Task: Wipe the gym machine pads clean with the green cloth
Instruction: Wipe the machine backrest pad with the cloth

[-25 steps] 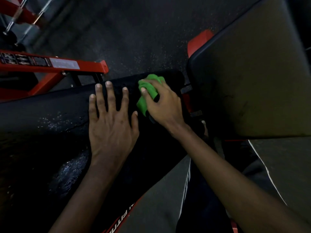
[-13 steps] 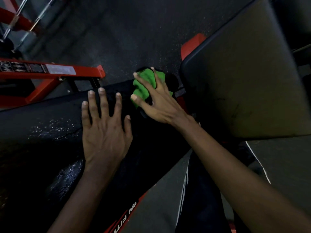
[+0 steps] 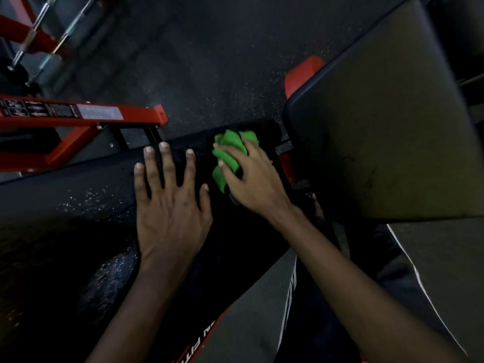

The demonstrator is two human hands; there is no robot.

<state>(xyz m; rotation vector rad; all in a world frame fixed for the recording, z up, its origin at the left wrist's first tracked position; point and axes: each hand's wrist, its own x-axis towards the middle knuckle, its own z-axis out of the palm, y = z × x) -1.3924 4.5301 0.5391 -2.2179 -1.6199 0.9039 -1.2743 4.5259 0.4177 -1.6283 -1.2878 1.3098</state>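
Observation:
A long black bench pad (image 3: 86,205) runs from the lower left to the centre, with wet speckles on its surface. My left hand (image 3: 170,203) lies flat on it, fingers spread. Just to the right, my right hand (image 3: 251,179) grips a bunched green cloth (image 3: 226,155) and presses it onto the pad's far end. A second, larger dark pad (image 3: 387,121) stands tilted at the right, next to the cloth.
A red steel frame bar (image 3: 86,113) with a label sits at the left, above the pad. Chrome bars (image 3: 47,30) show at the top left. Dark speckled rubber floor (image 3: 209,61) lies beyond. My dark trousers (image 3: 327,310) with a white stripe are at the bottom right.
My right hand slid the green cloth toward the pad's far end and then a little back again. My left hand stayed flat on the pad.

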